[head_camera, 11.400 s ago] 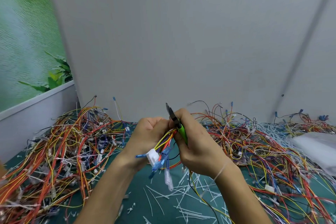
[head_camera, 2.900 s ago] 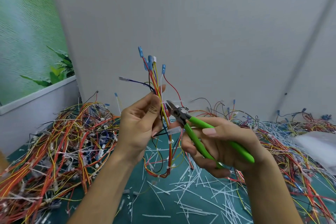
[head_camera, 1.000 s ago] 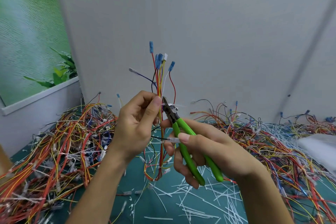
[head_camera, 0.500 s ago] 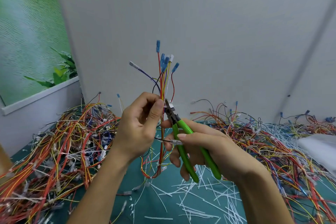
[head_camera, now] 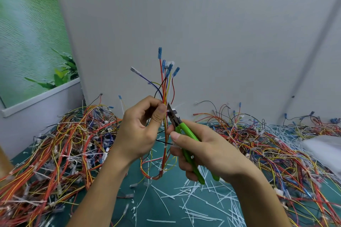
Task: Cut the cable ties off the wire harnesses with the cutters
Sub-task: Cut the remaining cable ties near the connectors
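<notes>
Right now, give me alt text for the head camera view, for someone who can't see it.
A person's left hand holds a wire harness upright while the right hand presses green-handled cutters to a white cable tie on it. Below, a green table is littered with cut ties between heaps of tangled coloured wires.

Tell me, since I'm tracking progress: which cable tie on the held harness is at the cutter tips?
The white cable tie just right of the left hand's thumb, at the cutters' tips; the other ties sit lower on the harness.
</notes>
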Available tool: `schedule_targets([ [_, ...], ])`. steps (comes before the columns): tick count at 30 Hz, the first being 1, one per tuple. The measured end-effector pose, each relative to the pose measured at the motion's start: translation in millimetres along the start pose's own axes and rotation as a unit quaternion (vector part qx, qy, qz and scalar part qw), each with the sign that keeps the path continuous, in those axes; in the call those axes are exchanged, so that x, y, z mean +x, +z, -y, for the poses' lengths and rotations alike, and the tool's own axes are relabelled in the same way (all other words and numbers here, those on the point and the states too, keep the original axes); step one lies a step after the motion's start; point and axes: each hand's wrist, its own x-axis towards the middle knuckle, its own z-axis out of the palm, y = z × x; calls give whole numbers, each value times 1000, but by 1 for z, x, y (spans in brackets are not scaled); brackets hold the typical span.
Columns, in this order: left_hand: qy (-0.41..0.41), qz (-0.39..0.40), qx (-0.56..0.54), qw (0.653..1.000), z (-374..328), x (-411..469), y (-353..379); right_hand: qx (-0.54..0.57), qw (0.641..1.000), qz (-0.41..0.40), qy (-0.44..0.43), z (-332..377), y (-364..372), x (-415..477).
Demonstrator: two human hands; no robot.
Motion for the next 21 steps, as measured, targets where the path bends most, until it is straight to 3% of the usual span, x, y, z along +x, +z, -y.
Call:
schedule_targets([
  [15, -45, 3, -86, 995, 5, 0, 2, -10, 999, 36, 25, 2, -4, -7],
  [21, -44, 10, -75, 996, 6, -1, 0, -5, 999, 22, 25, -1, -3, -5],
])
